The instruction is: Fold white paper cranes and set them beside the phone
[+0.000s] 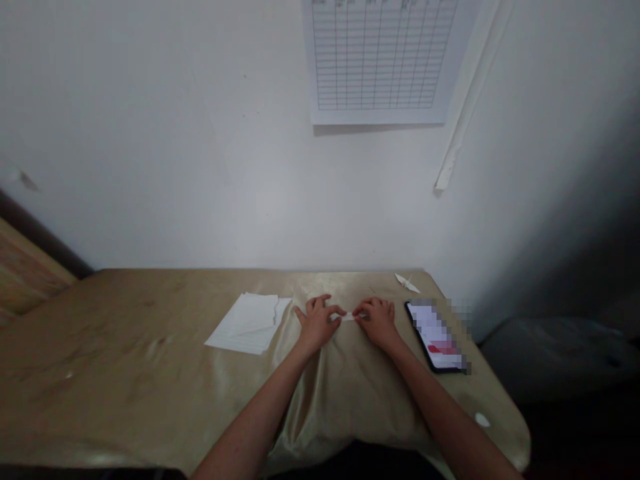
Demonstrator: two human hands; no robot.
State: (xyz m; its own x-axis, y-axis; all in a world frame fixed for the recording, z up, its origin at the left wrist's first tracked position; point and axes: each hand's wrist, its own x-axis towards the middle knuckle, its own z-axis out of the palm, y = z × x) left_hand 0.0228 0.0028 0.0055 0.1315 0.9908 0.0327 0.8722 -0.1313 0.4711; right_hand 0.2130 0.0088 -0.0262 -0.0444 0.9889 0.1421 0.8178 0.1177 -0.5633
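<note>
A small white piece of paper (349,317) lies low over the cloth-covered table, between my two hands. My left hand (319,322) pinches its left end between thumb and index finger, the other fingers spread. On the other end, my right hand (376,319) has its fingertips closed on the paper, with the remaining fingers curled. How the paper is folded is too small to tell. To the left of my left hand rests a stack of white paper sheets (245,325), the top one with a torn edge.
A phone (436,337) with a lit, blurred screen lies right of my right hand. Behind it sits a folded white paper piece (407,283). A white scrap (482,419) is near the right edge. The tablecloth (150,373) is wrinkled; a wall (225,167) stands behind.
</note>
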